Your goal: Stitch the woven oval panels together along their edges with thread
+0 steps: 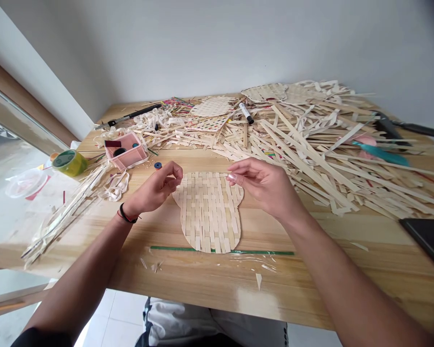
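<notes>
A woven mat of pale bamboo strips (210, 212), cut to a rounded shape, lies flat on the wooden table (311, 274) in front of me. My left hand (157, 190) hovers at the mat's upper left edge with fingers curled in a pinch. My right hand (264, 185) hovers at its upper right edge, thumb and forefinger pinched together. Between the two pinches a thin thread seems to stretch, too fine to make out clearly. A black band circles my left wrist.
A large heap of loose bamboo strips (311, 140) covers the far and right side. A pink box (126, 150), green tape roll (70, 162), small blue spool (158, 165), marker (246, 113), teal-handled tool (379, 153), green strip (220, 251) and dark tablet (428, 238) lie around.
</notes>
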Tool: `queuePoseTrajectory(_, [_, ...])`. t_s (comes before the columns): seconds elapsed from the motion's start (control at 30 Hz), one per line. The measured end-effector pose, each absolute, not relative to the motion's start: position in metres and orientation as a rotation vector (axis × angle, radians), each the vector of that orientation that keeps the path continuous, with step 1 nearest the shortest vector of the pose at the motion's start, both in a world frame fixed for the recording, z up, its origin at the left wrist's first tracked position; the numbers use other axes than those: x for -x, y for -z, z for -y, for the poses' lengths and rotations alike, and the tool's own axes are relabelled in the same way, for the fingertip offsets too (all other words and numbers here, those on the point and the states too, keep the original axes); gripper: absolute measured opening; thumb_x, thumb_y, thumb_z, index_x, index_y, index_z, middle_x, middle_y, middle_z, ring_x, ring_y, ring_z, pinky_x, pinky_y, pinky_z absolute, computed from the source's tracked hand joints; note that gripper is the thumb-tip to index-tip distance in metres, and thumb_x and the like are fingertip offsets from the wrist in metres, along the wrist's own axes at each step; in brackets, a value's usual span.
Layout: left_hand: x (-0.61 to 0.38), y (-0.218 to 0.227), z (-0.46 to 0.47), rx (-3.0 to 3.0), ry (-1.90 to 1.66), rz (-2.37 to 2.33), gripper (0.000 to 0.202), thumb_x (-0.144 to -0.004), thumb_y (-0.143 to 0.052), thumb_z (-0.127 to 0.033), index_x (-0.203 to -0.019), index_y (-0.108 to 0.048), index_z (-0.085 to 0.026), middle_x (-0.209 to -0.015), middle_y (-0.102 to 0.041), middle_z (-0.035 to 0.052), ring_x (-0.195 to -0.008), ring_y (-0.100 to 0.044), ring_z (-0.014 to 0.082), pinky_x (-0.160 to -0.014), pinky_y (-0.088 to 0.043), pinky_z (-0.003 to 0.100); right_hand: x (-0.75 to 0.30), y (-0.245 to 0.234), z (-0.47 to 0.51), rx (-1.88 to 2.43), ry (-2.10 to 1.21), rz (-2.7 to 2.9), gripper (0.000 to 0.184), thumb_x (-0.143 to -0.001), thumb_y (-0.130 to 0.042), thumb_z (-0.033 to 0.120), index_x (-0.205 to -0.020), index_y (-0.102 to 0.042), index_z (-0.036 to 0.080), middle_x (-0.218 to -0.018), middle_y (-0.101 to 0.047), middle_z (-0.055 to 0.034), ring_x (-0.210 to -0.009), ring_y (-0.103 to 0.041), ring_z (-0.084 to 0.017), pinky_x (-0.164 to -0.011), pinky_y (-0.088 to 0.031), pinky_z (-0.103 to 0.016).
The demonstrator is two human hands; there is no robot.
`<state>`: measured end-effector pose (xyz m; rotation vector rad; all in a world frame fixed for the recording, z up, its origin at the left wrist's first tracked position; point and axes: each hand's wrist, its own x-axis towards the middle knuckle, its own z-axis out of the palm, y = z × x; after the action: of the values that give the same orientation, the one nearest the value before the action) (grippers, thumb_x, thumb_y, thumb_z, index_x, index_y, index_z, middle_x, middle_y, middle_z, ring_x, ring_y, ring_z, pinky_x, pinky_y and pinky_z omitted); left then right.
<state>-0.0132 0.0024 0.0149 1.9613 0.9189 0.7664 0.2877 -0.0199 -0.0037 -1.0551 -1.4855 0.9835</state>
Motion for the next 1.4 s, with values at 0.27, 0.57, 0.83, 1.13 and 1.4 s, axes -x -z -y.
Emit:
queuePoseTrajectory(0.27, [0.016,-0.019,-0.003,-2.07,-0.757,-0.939,0.018,-0.093,-0.054,-0.007,-0.103,-0.055,-0.021,-0.087,-0.055,0.0004,-0.07,-0.046,0.0129,-0.064,-0.042,0.028,-0.291,0.01,0.016,1.067,-0.945,1.511,0.033,-0.09,-0.085,0.054,-0.101,-0.078,0.024,-0.092,-0.081,-0.0064,-0.084,-0.079,-0.022,-0.085,-0.067,-0.041])
queuePoseTrajectory(0.57, [0.018,-0.016,-0.007,-2.089,-0.745,-0.96,0.009,-0.1,-0.054,-0.013,-0.099,-0.051,-0.022,-0.087,-0.054,0.0002,-0.071,-0.047,0.0133,-0.065,-0.041,0.028,-0.293,0.019,0.012,1.098,-0.92,1.516,0.037,-0.091,-0.084,0.058,-0.102,-0.078,0.024,-0.092,-0.08,-0.0067,-0.085,-0.079,-0.023,-0.085,-0.065,-0.042])
queuePoseTrajectory(0.83, [0.021,-0.015,-0.011,-2.116,-0.702,-1.061,0.006,-0.102,-0.056,-0.018,-0.098,-0.058,-0.021,-0.085,-0.058,0.0002,-0.072,-0.05,0.0138,-0.065,-0.041,0.027,-0.296,0.028,0.003,1.13,-0.913,1.502,0.049,-0.085,-0.085,0.069,-0.098,-0.077,0.022,-0.09,-0.08,-0.0072,-0.083,-0.078,-0.024,-0.081,-0.063,-0.041])
queuePoseTrajectory(1.13, [0.022,-0.012,-0.015,-2.028,-0.804,-1.034,0.007,-0.099,-0.06,-0.017,-0.095,-0.055,-0.021,-0.084,-0.057,-0.0001,-0.073,-0.052,0.0139,-0.065,-0.041,0.027,-0.298,0.031,0.002,1.153,-0.887,1.511,0.046,-0.086,-0.085,0.066,-0.099,-0.077,0.023,-0.092,-0.079,-0.0076,-0.086,-0.077,-0.025,-0.081,-0.063,-0.042])
queuePoseTrajectory(1.4, [0.025,-0.007,-0.018,-1.988,-0.816,-0.965,0.016,-0.1,-0.063,-0.019,-0.105,-0.048,-0.023,-0.083,-0.056,-0.0027,-0.073,-0.053,0.0135,-0.067,-0.041,0.027,-0.296,0.025,0.004,1.129,-0.951,1.462,0.041,-0.083,-0.089,0.057,-0.101,-0.076,0.023,-0.094,-0.079,-0.0062,-0.09,-0.078,-0.024,-0.087,-0.065,-0.042])
